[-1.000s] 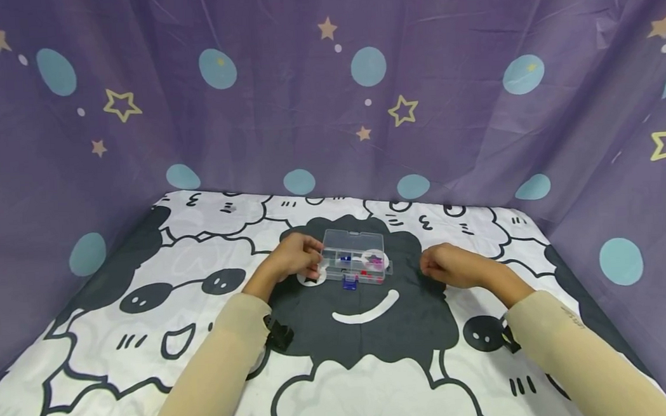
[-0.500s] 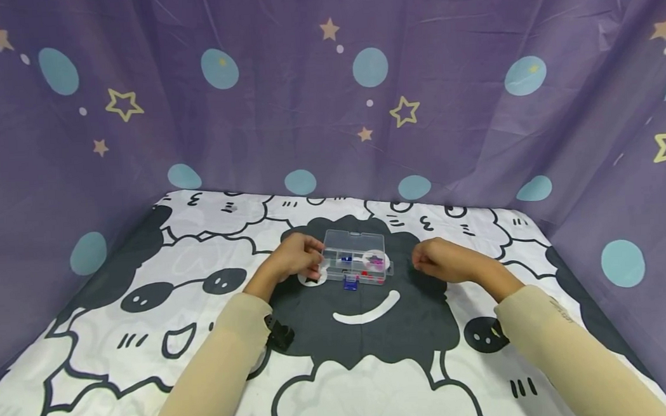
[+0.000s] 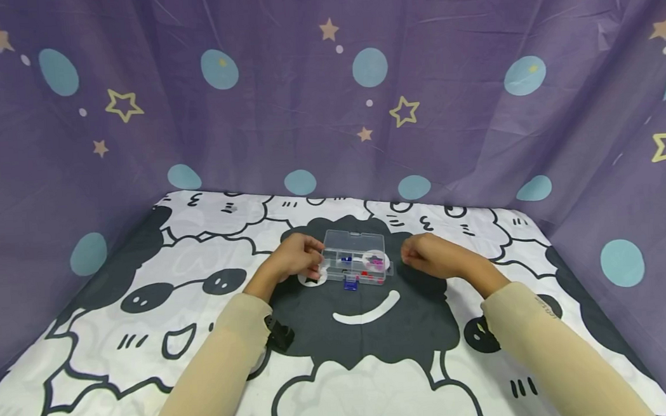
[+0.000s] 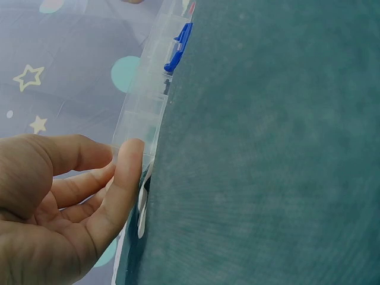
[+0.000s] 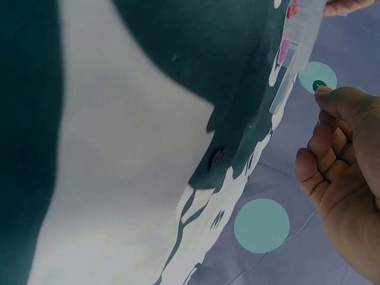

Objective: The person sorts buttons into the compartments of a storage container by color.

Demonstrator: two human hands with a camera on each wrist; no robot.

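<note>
A clear plastic compartment box [image 3: 352,258] stands with its lid raised on the dark patch of the cloth. Blue, pink and red small pieces show inside, and a blue latch [image 3: 350,283] hangs at its front. My left hand [image 3: 298,258] grips the box's left end; the left wrist view shows thumb and fingers [image 4: 127,172] at its corner. To the right of the box, my right hand [image 3: 430,256] is raised a little apart from it. Between its thumb and forefinger it pinches a small green button [image 5: 319,86], mostly covered by the thumb.
White round pieces with dark star shapes lie by the box, one near the left hand [image 3: 312,278]. A small dark-red round thing [image 5: 217,157] lies on the cloth in the right wrist view. A purple curtain [image 3: 306,139] hangs behind the table.
My right hand has moved left and slightly away from me, closer to the box. The left hand and the box have stayed in place.
</note>
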